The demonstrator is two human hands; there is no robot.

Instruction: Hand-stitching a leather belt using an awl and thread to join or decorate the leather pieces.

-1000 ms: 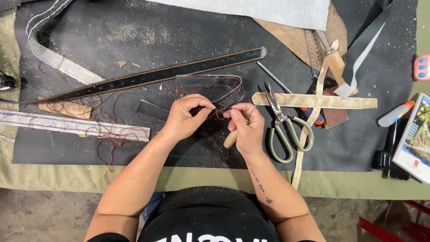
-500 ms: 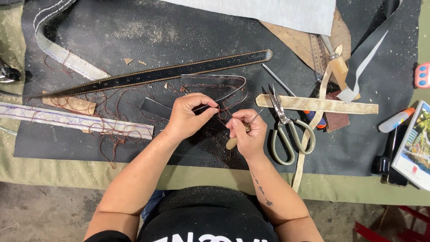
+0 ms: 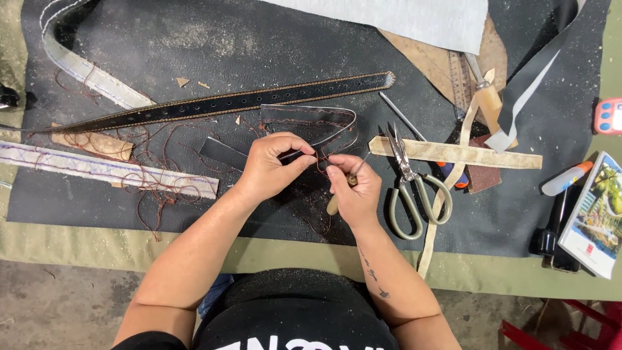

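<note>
Here, on the dark work mat [image 3: 194, 52], the folded black leather strap [image 3: 311, 123] lies under both hands. The left hand [image 3: 272, 165] pinches its edge shut; the right hand [image 3: 353, 188], closed around a wooden-handled awl [image 3: 334, 204], should pick the brown stitching thread [image 3: 321, 162] gently, keeping the strap taut.

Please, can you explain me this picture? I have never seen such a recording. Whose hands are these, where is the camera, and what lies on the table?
There is one view, from a camera on the person's head, looking down. The left hand pinches a dark strip with brown thread. The right hand holds a wooden-handled tool; its tip is hidden. On the dark mat lie a long black belt with holes, scissors, pale strips and loose thread.
</note>
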